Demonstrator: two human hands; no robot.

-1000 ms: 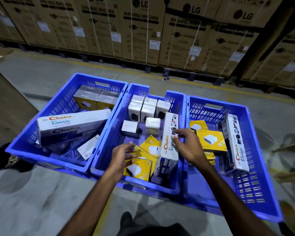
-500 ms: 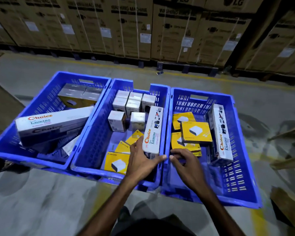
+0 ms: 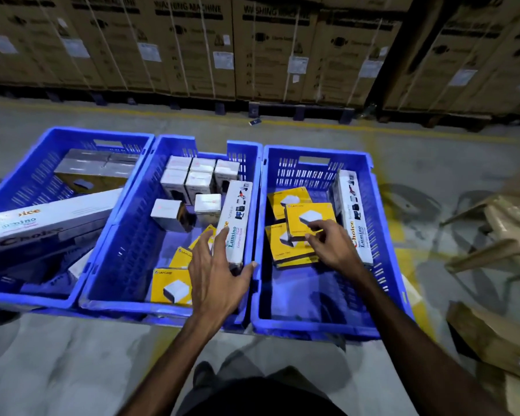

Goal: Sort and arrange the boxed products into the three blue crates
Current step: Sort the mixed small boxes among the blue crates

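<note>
Three blue crates stand side by side on the floor: left crate (image 3: 57, 298), middle crate (image 3: 126, 304), right crate (image 3: 312, 331). A long white Choice Lumino box (image 3: 236, 217) leans along the middle crate's right wall. My left hand (image 3: 216, 274) wraps around its near end, thumb on the right side. In the right crate lie a few yellow boxes, and my right hand (image 3: 330, 247) pinches the near edge of the top yellow box (image 3: 308, 216). Several small white boxes (image 3: 189, 181) and more yellow boxes (image 3: 170, 289) lie in the middle crate.
Another long white box (image 3: 354, 214) stands along the right crate's right wall, and one (image 3: 42, 223) lies across the left crate over grey boxes (image 3: 96, 168). Stacked cardboard cartons (image 3: 252, 46) line the back. Loose cardboard (image 3: 493, 334) lies at the right.
My right hand has moved from the right crate's near wall forward onto the top yellow box. My left hand has stayed on the long white box's near end.
</note>
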